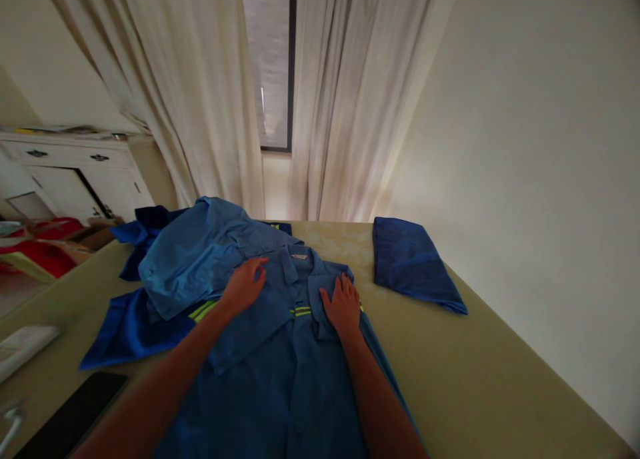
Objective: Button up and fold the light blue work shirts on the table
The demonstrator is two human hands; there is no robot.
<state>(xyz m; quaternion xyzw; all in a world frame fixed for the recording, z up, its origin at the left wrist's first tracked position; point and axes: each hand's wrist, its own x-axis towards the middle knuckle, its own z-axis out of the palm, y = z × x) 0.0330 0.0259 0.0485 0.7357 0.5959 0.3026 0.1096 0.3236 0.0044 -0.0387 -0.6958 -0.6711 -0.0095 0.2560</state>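
A blue work shirt (290,366) with yellow-green stripes lies spread face up on a table (480,372) covered in a pale olive cloth. My left hand (245,284) rests on the shirt's left chest near the collar, fingers curled a little and apart. My right hand (343,304) lies flat on the right chest, fingers stretched out. Neither hand holds anything.
A heap of more blue garments (185,259) lies to the left, partly over the shirt. A folded dark blue garment (413,262) sits at the right. A dark phone (75,416) and a white object (23,346) lie at the near left. White cabinet (75,172), curtains (200,92) and wall stand behind.
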